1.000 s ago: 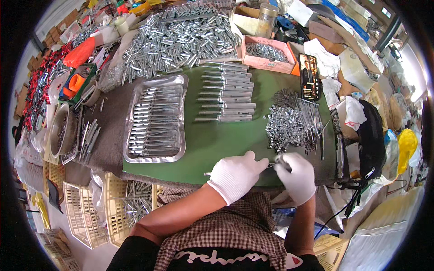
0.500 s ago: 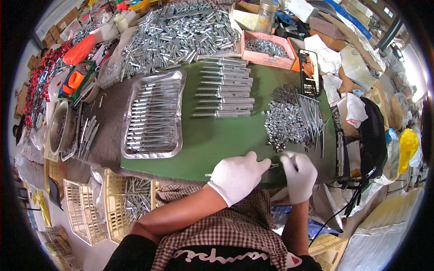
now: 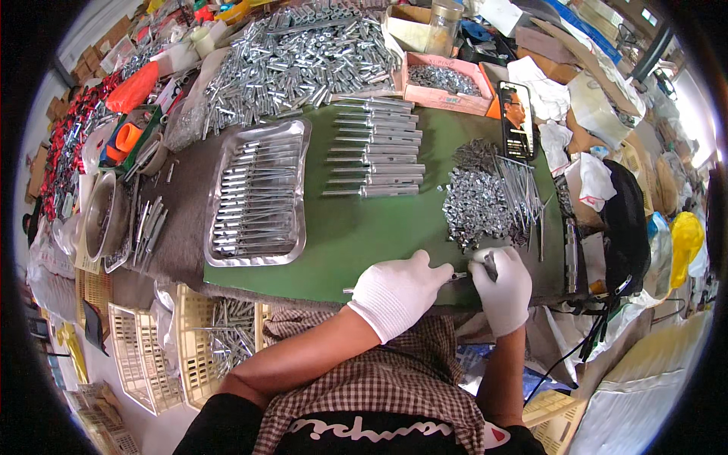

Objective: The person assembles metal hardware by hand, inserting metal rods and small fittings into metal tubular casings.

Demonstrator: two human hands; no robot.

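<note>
At the near edge of the green mat [image 3: 341, 250], my left hand [image 3: 402, 292], in a white knit glove, is closed around a thin silvery metal rod [image 3: 459, 277]. One end of that rod sticks out to the right past my fingers, and a short bit shows on the left. Close to the right end is my gloved right hand [image 3: 502, 292], its fingers curled in a pinch. Whatever those fingers hold is too small or hidden to make out. Just beyond it lies a pile of small metal nuts [image 3: 478, 205], with long thin pins [image 3: 523, 197] beside it.
A metal tray [image 3: 303, 227] of rods stands on the left. Several metal tubes with rods [image 3: 390, 159] lie in a row mid-mat. Behind are a heap of metal parts [image 3: 303, 61], a pink box [image 3: 447, 99] and a phone [image 3: 516, 121]. Plastic crates [image 3: 144, 356] stand below left.
My right hand has shifted slightly up, its fingertips still drawn together by the rod's end. The left hand has stayed almost still on the rod.
</note>
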